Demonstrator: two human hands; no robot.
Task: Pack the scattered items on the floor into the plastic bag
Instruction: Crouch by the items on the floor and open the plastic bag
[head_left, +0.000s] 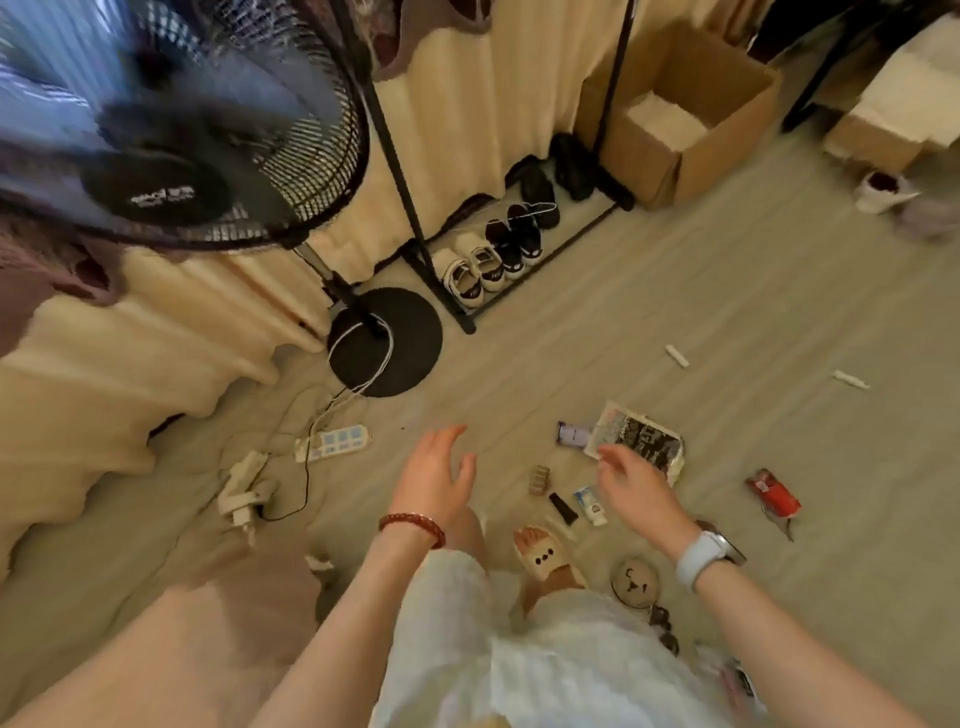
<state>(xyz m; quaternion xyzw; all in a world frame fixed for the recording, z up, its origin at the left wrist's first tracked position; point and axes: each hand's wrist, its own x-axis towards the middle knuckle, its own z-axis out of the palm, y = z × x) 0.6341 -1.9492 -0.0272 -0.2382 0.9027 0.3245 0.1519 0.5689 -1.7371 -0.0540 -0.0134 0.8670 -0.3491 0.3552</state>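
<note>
— Hands out over the floor (727, 291), both spread wide and holding nothing: left hand (436, 475), right hand (631, 480).

— And the scattered bits?

— Just beyond the right hand lies a printed packet (636, 431); a black tube (563, 507) and white tube (591, 505) lie side by side between the hands, a red pack (772, 491) off right. Plastic bag: can't tell where.
</note>
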